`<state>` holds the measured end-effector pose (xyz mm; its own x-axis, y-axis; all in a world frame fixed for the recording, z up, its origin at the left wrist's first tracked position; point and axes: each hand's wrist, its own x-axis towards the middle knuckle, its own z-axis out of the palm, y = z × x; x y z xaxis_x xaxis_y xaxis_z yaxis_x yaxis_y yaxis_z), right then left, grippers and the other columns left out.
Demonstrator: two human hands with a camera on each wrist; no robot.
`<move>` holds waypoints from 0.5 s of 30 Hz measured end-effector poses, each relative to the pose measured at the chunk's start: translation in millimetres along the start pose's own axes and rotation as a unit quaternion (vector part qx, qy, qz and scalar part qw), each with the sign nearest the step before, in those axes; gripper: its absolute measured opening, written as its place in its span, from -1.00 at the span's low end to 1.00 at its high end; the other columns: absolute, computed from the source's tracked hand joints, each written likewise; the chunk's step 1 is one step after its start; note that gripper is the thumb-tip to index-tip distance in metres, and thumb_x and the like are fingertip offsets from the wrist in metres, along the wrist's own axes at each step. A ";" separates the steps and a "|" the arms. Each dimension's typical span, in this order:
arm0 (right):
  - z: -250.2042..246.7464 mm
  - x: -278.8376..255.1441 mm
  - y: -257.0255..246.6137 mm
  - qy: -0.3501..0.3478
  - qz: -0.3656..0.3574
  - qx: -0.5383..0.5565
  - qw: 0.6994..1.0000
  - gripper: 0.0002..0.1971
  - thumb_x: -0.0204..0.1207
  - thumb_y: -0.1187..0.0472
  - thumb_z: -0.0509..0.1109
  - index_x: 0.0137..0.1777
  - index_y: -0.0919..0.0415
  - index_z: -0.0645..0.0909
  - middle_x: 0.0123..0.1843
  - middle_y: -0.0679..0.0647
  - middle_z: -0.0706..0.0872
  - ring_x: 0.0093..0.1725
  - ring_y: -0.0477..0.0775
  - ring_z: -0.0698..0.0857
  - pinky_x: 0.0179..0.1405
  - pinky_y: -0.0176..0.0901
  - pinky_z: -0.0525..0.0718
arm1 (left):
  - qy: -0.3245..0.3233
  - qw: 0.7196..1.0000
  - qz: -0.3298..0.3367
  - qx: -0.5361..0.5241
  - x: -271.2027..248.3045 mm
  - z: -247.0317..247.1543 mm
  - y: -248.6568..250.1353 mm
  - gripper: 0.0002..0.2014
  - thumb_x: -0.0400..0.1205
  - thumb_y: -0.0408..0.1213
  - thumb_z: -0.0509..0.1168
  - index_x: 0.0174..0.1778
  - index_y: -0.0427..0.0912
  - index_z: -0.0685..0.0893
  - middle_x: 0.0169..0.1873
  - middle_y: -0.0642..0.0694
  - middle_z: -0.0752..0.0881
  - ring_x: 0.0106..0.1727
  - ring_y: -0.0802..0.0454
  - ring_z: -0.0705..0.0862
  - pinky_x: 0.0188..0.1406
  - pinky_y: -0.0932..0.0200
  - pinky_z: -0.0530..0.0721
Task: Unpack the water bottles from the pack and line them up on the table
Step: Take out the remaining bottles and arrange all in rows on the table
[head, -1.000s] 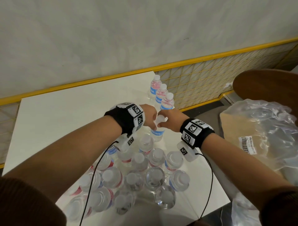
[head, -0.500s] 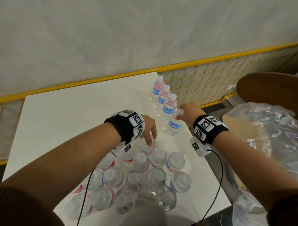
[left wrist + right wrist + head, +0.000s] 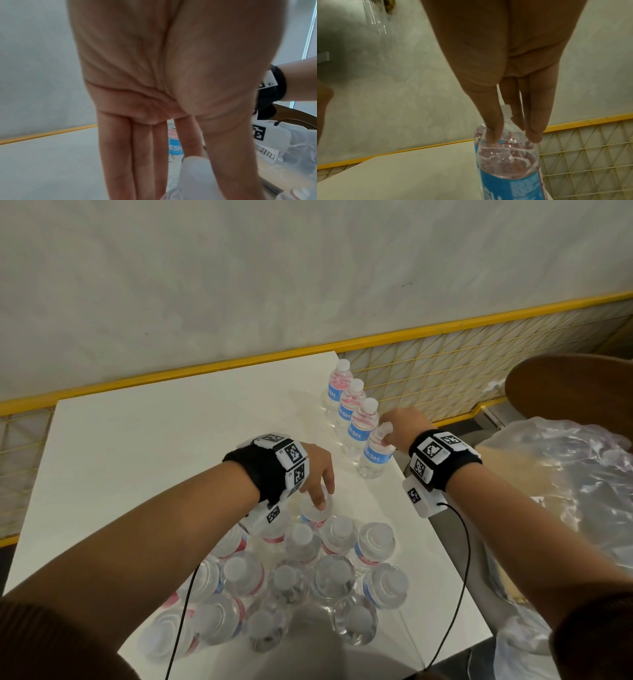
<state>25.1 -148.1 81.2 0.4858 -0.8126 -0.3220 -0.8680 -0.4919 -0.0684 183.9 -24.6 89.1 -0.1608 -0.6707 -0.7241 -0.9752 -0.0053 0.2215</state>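
Observation:
Three water bottles [image 3: 352, 402] with blue labels stand in a row along the right edge of the white table [image 3: 154, 467]. My right hand [image 3: 402, 428] pinches the neck of a fourth bottle [image 3: 373, 457] standing at the near end of that row; the right wrist view shows thumb and fingers of that hand [image 3: 513, 135] around the bottle [image 3: 508, 155] below its cap. My left hand [image 3: 317, 474] reaches down onto a bottle [image 3: 317, 508] at the far edge of the loose cluster [image 3: 308, 577]. In the left wrist view, that hand [image 3: 197, 155] has thumb and index finger around its white cap [image 3: 193, 170].
Crumpled clear plastic wrap [image 3: 565, 474] lies over a cardboard tray to the right of the table. A round wooden surface [image 3: 575, 385] is behind it. A yellow mesh railing [image 3: 445, 371] runs along the wall. The table's right edge passes close to the row.
My right hand carried the bottle to the right and set it at the near end of the row. My left hand let go of it and dropped onto a bottle in the cluster.

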 end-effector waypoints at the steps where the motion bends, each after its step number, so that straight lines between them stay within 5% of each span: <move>1: -0.1 1.2 0.9 0.002 0.000 -0.005 1.000 -0.66 0.50 0.20 0.43 0.28 0.19 0.61 0.19 0.20 0.70 0.20 0.24 0.64 0.02 -0.07 0.58 | 0.002 1.000 -0.001 -0.002 0.0 0.3 -0.2 -0.50 0.42 0.03 0.51 0.30 0.06 0.68 0.16 -0.17 0.76 0.06 -0.05 0.75 -0.02 0.21 0.60; 7: 0.2 0.8 0.2 0.011 -0.004 -0.006 1.000 -0.66 0.51 0.16 0.42 0.27 0.20 0.60 0.21 0.18 0.69 0.23 0.21 0.63 -0.03 -0.11 0.52 | 0.006 1.000 0.000 -0.008 2.0 0.9 -0.5 -0.50 0.43 0.02 0.51 0.31 0.06 0.67 0.18 -0.17 0.75 0.16 -0.07 0.73 0.11 0.17 0.61; 11: -2.7 -1.3 -2.4 0.008 -0.009 -0.017 1.000 -0.70 0.51 0.15 0.43 0.22 0.19 0.62 0.17 0.17 0.70 0.18 0.20 0.64 -0.10 -0.14 0.49 | 0.005 1.000 0.000 -0.006 2.1 1.0 1.1 -0.49 0.43 0.02 0.51 0.31 0.06 0.67 0.17 -0.19 0.75 -0.01 -0.03 0.73 0.07 0.19 0.61; 15: -4.7 -1.0 -3.2 -0.004 -0.008 -0.024 1.000 -0.70 0.52 0.17 0.41 0.23 0.21 0.63 0.18 0.18 0.70 0.20 0.20 0.64 -0.07 -0.13 0.52 | 0.015 1.000 -0.003 -0.009 -0.1 3.2 1.8 -0.50 0.43 0.02 0.51 0.31 0.06 0.67 0.17 -0.17 0.75 0.15 -0.08 0.73 0.14 0.15 0.62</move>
<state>27.9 -147.2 86.2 0.4986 -0.8019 -0.3290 -0.8540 -0.5195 -0.0279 181.7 -22.2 87.6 -0.1503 -0.6927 -0.7054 -0.9731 -0.0223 0.2292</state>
